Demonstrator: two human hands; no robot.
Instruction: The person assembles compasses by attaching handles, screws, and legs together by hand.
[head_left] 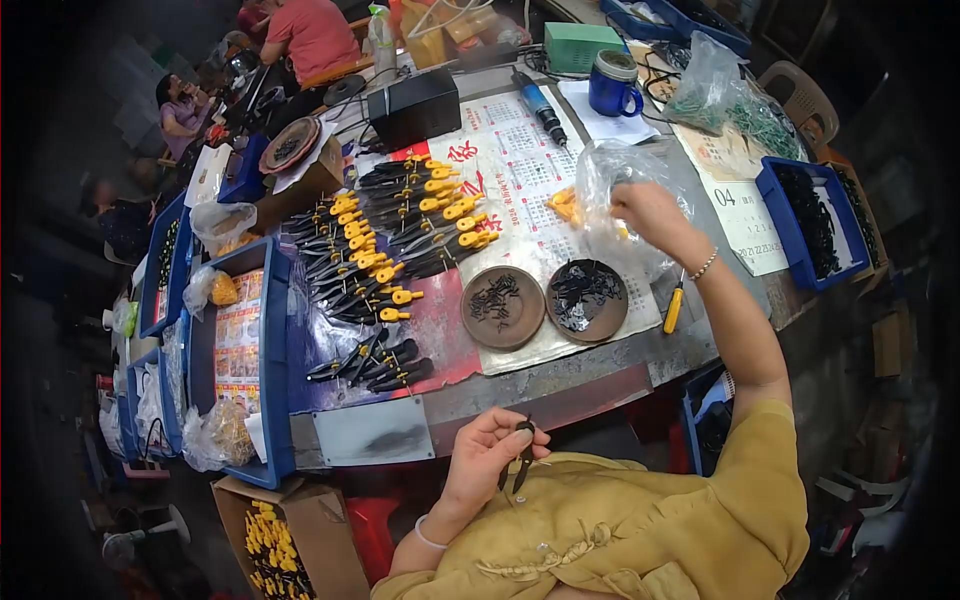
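Note:
My left hand (495, 452) is closed on small black pliers (522, 456), held in front of my chest with the handles hanging down. My right hand (645, 212) is stretched across the table, at a clear plastic bag (625, 165). Its fingers are curled together, and what they grip cannot be made out. Beside the bag are small yellow plastic pieces (565, 207). Two round brown dishes lie nearer me: one dish (541, 325) holds small dark parts, the other dish (622, 322) shiny dark ones. Rows of black pliers with yellow pieces (365, 240) cover the table's left half.
Several black pliers (400, 366) without yellow pieces lie near the front edge. A yellow-handled screwdriver (674, 308) is right of the dishes. Blue bins (280, 380) flank the table. Behind stand a black box (415, 105), a power screwdriver (540, 108) and a blue mug (612, 90). People sit further back.

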